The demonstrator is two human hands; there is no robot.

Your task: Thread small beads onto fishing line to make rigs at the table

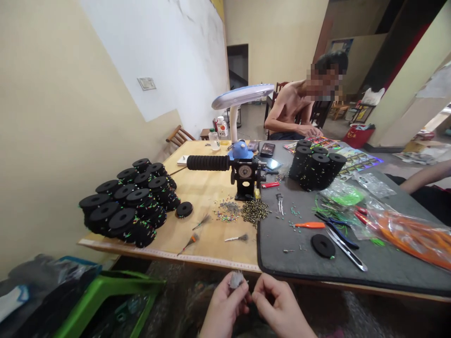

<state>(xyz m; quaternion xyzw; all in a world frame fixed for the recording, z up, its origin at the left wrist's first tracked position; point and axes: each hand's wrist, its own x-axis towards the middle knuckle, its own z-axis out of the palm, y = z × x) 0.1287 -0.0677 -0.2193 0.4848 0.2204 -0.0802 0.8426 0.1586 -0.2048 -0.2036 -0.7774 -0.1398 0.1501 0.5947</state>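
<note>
Just in front of the table's near edge, my left hand point(229, 298) is closed round a small grey tuft of fine strands point(236, 280), whose fluffy end sticks up above the fingers. Close beside it, my right hand point(275, 300) is pinched shut; whatever lies between its fingertips is too small to make out. Similar tufts lie on the wood beyond: one with a white stem point(237, 238), one with an orange band point(191, 241) and a greenish one point(202, 220). Past them are a heap of small brass-and-black beads point(255, 211) and scattered coloured beads point(225, 217).
Stacked black foam spools point(123, 197) stand left, more spools point(313, 164) right. A hand-cranked winder point(244, 176) and blue-based lamp point(241, 148) are mid-table. Pliers point(338, 230), tweezers point(347, 249) and an orange-handled tool point(310, 225) lie on the grey mat point(387, 267). Another person point(292, 105) sits opposite.
</note>
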